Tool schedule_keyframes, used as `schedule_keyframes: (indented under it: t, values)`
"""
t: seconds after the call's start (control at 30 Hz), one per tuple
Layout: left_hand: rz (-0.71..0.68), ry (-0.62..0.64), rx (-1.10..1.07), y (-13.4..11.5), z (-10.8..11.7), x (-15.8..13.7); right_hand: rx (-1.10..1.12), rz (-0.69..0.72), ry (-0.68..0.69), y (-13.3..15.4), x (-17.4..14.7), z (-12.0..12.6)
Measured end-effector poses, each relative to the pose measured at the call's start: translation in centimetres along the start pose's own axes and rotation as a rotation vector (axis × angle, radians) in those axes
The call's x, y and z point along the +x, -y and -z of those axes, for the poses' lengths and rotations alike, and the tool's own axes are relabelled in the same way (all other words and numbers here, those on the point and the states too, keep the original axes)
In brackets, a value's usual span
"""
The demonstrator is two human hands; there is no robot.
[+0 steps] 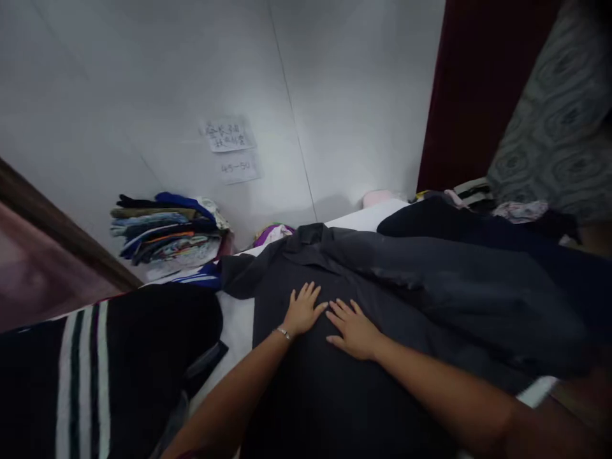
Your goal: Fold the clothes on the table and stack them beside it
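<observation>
A dark grey collared garment, seemingly a shirt point(306, 395), lies spread over a white surface point(238, 319), its collar toward the wall and one long sleeve stretched out to the right. My left hand point(302, 310) rests flat on its upper body, fingers spread, with a thin bracelet at the wrist. Just to the right, my right hand point(352, 329) also lies palm down on the cloth with its fingers apart. The two thumbs are near each other, and neither hand grips the fabric. The lower end of the garment runs out of view.
Left of the shirt lies a black garment with white stripes point(81, 376). A stack of folded clothes point(167, 229) stands against the white wall point(354, 95), below paper notes point(234, 143). More dark clothing point(430, 218) and small pieces point(521, 210) lie at the right.
</observation>
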State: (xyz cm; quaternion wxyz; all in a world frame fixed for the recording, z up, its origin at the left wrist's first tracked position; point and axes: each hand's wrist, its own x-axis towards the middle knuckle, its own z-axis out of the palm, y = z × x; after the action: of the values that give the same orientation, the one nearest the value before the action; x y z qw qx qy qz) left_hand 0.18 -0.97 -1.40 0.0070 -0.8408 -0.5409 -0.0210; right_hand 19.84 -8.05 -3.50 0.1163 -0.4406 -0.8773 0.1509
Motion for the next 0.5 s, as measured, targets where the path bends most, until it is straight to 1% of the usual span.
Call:
schedule_keyframes:
  t: [0.1,0.2,0.3,0.33,0.37,0.4,0.43,0.5]
  values:
    - [0.007,0.014,-0.019,-0.4,-1.1,-0.6,0.000,-0.017,0.002,0.5,0.0,0.5]
    - [0.017,0.019,-0.022,-0.3,-1.1,-0.3,0.011,-0.034,0.016,1.2,0.2,1.3]
    - [0.024,0.032,-0.016,-0.2,-0.9,0.0,0.101,-0.055,0.104,1.7,-0.1,3.1]
    - [0.025,0.027,-0.007,-0.2,-0.8,0.0,0.143,-0.061,0.104,1.6,-0.5,4.0]
    - [0.027,0.013,0.009,-0.2,-0.8,0.1,0.179,-0.067,0.067,1.3,-1.2,5.0]
    - [0.030,-0.012,0.031,-0.3,-0.8,0.0,0.200,-0.070,-0.009,0.7,-2.2,6.2]
    - [0.033,-0.044,0.059,-0.3,-0.7,0.0,0.199,-0.075,-0.118,-0.1,-3.4,7.6]
    - [0.034,-0.111,0.122,-0.6,-0.4,-0.1,0.151,-0.101,-0.353,-2.8,-6.6,10.5]
